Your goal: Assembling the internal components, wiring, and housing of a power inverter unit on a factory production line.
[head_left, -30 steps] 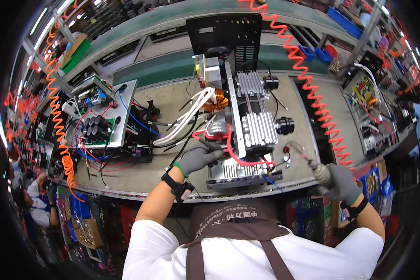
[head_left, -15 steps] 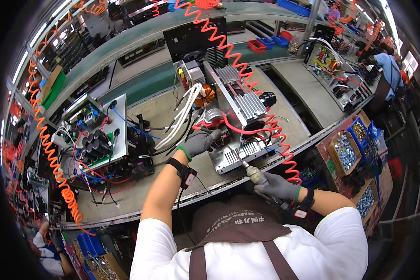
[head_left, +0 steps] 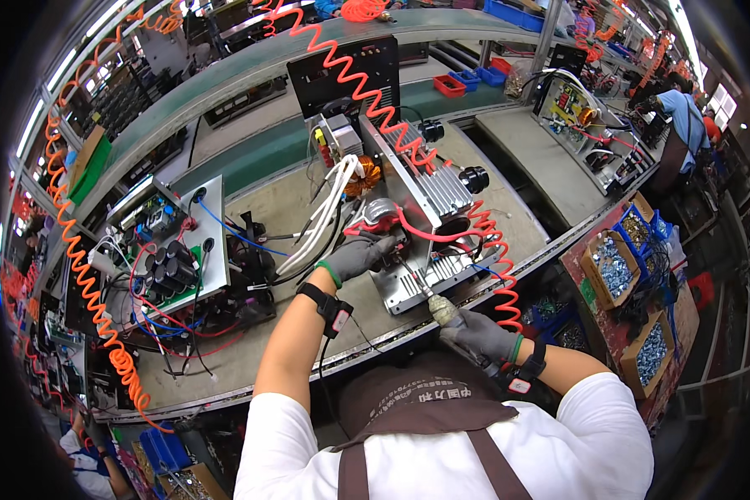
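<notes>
My right hand [head_left: 480,335], in a grey glove, is wrapped round a power screwdriver [head_left: 447,312] with a pale, worn front end. Its thin bit slants up and left over the slotted metal base [head_left: 429,285] of an electrical unit. The bit's tip reaches close to the fingertips of my left hand [head_left: 362,255], also gloved in grey. Those fingers are closed at a small dark part below a silver-wrapped coil [head_left: 382,212]; what they grip is hidden. Thick red cable [head_left: 425,234], white cables [head_left: 323,218], a copper-coloured coil [head_left: 363,175] and finned heat sinks [head_left: 443,188] surround the spot.
Left on the bench stands another unit with black capacitors [head_left: 171,268] and loose wires. Coiled orange hoses [head_left: 100,317] and red hoses [head_left: 496,258] hang around the work. Boxes of screws [head_left: 610,268] sit at right. Farther right, a person [head_left: 683,125] works by another unit.
The screwdriver and my right hand have moved slightly left and up, bringing the bit nearer my left fingertips. My left hand stays at the same part. The view has shifted a little.
</notes>
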`<move>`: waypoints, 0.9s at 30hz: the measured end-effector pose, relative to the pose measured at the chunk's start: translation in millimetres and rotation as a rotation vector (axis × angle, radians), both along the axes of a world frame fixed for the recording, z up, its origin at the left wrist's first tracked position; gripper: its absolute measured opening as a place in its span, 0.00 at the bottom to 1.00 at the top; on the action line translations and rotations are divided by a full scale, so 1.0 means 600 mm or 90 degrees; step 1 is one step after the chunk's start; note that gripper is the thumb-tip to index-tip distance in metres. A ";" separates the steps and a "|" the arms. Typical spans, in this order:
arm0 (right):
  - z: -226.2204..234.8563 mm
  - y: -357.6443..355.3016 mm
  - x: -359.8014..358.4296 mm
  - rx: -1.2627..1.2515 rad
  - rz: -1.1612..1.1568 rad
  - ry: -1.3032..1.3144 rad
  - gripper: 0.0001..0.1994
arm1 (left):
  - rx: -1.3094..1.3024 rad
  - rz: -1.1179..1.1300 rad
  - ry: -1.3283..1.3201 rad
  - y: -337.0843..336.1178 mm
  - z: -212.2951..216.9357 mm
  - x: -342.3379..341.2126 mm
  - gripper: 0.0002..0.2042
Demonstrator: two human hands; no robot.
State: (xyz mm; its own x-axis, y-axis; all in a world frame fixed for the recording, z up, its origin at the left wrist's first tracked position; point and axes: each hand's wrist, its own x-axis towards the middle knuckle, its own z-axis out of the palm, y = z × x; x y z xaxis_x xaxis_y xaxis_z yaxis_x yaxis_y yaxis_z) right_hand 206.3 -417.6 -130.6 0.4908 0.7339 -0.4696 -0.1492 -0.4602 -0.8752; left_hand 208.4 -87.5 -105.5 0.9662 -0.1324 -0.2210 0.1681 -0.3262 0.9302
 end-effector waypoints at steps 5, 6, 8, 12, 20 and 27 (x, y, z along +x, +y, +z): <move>0.002 0.000 0.003 0.014 -0.021 0.048 0.17 | 0.033 -0.001 0.004 0.005 -0.005 0.009 0.26; 0.004 0.001 0.001 0.017 -0.025 0.054 0.16 | 0.029 0.001 0.010 0.003 0.000 0.009 0.26; 0.015 0.006 -0.003 0.050 -0.037 0.165 0.16 | 0.039 0.018 0.015 -0.003 0.012 0.010 0.26; 0.056 0.019 -0.030 0.106 -0.130 0.470 0.23 | 0.181 0.057 0.023 -0.017 0.037 0.021 0.27; 0.086 0.058 -0.049 0.132 -0.162 0.535 0.23 | 0.269 0.080 0.034 -0.012 0.027 0.038 0.27; 0.083 0.062 -0.044 0.167 -0.145 0.561 0.19 | 0.264 0.079 0.025 -0.006 0.022 0.040 0.26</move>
